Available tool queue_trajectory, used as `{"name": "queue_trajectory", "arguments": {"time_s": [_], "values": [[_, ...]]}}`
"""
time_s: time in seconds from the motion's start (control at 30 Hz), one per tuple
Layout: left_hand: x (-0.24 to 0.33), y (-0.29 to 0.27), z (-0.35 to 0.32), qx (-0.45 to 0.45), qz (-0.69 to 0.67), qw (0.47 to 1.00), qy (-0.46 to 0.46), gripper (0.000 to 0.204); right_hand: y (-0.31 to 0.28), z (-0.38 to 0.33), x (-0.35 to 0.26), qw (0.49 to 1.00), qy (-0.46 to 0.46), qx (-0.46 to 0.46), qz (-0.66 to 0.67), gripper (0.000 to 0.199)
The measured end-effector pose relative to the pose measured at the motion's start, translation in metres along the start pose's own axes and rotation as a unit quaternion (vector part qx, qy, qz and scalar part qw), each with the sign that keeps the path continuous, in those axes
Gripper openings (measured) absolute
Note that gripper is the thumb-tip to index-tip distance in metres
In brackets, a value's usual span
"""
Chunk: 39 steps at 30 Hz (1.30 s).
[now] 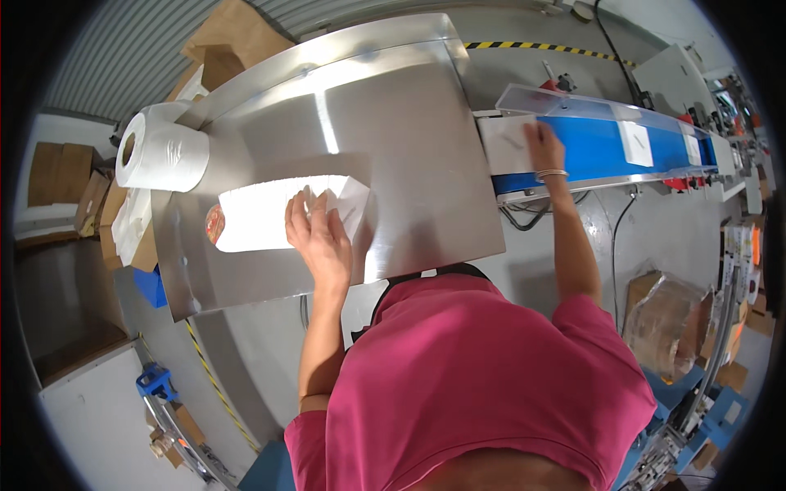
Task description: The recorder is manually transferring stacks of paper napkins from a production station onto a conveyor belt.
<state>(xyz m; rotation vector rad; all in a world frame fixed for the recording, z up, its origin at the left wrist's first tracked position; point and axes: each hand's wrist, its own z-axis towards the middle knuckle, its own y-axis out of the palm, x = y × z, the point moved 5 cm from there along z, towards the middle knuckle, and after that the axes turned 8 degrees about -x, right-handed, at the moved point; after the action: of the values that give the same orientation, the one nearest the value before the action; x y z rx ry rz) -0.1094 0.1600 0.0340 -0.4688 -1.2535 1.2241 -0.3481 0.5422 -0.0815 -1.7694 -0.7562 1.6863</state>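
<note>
A long row of white flat packets (255, 214), overlapping on edge, lies on the steel table (417, 139). My left hand (318, 229) rests on the right part of that row, fingers apart and slightly bent. At the row's left end sits a round reddish patterned object (214, 224), partly covered by the packets. Over to the right, my right hand (547, 150) has its fingers closed at the right edge of a white packet (503, 146). This packet lies where the table meets the blue conveyor belt (594, 155). My right fingertips are slightly blurred.
Another white packet (634, 144) lies farther along the belt, behind a clear plastic guard (565, 102). A big white roll (168, 151) stands at the table's left edge. Brown paper and cardboard (229, 41) rise beyond the far edge. A plastic-lined carton (667, 319) stands at right.
</note>
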Motion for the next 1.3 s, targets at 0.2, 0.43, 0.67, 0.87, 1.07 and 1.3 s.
{"name": "queue_trajectory", "arguments": {"time_s": [0.2,0.43,0.67,0.87,1.07,1.3], "values": [[-0.003,0.001,-0.002,0.015,0.004,1.0,0.009,0.031,0.005,-0.016,-0.068,0.964,-0.216,0.088,-0.129,0.057],[0.002,-0.005,0.002,-0.03,0.001,1.0,0.0,0.027,0.113,-0.101,-0.222,0.827,-0.32,-0.426,0.177,0.05],[0.003,-0.01,0.006,0.001,0.031,1.0,0.0,0.031,0.136,-0.111,-0.244,0.754,-0.461,-0.445,0.147,0.041],[-0.021,-0.008,0.002,0.011,0.009,1.0,-0.01,0.034,0.11,-0.06,-0.099,0.894,-0.061,-0.314,0.312,0.035],[-0.013,-0.004,0.004,0.02,-0.003,1.0,0.012,0.033,0.0,0.02,0.025,0.982,-0.06,0.044,-0.172,0.059],[-0.018,-0.011,0.006,-0.012,-0.024,1.0,0.006,0.028,0.056,-0.036,-0.126,0.939,-0.311,-0.143,0.023,0.052]]}}
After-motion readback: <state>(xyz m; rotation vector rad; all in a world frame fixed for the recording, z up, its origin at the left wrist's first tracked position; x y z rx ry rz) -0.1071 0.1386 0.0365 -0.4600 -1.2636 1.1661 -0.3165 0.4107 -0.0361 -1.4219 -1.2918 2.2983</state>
